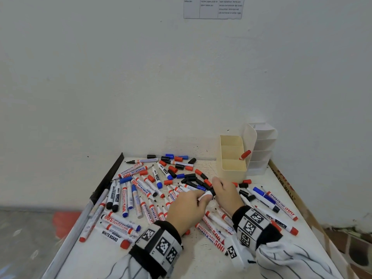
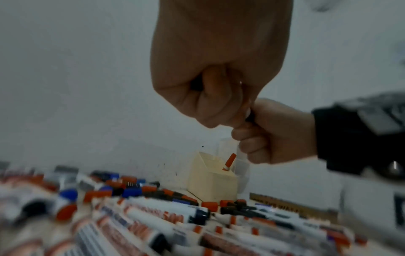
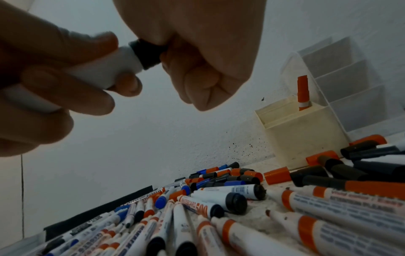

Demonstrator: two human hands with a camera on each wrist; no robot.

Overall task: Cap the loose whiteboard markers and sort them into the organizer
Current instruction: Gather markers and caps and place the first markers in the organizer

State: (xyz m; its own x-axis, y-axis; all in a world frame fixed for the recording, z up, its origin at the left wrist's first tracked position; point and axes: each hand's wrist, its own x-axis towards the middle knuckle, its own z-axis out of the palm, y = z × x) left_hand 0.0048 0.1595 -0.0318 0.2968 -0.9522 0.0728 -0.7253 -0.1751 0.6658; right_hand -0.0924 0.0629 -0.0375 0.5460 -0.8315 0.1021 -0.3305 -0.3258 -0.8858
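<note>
At the bottom of the head view two striped sleeves (image 1: 285, 262) with black wrist bands carrying square tags reach up over the white surface (image 1: 96, 256). Just above them the left hand (image 1: 184, 207) and the right hand (image 1: 226, 195) meet near the middle of the frame. The left hand's fingers (image 3: 65, 76) are wrapped round the white barrel of a marker (image 3: 94, 69), which lies across the upper left of the right wrist view. The right hand's fingers (image 3: 197, 76) are clenched on a black cap (image 3: 149, 53) at the barrel's end — cap and barrel touch, though how far the cap is seated cannot be told.

Around and beneath the hands loose markers (image 1: 128, 198) litter the surface, most of them lower left and lower centre in the head view, some with red, blue or black caps on, others with bare tips. Past the hands, toward the upper middle of the pile, loose caps (image 1: 181, 170) in red, black and blue lie scattered among more markers.

Beyond the caps, right of centre, stands a cream organizer (image 1: 233, 160) with open compartments; one red-capped marker (image 1: 244, 155) leans in it, cap upward, against its right side. Touching the organizer on its right is a white tiered holder (image 1: 261, 141), set against the pale wall (image 1: 120, 77). At the top of the frame a printed sheet (image 1: 212, 7) is stuck to that wall
</note>
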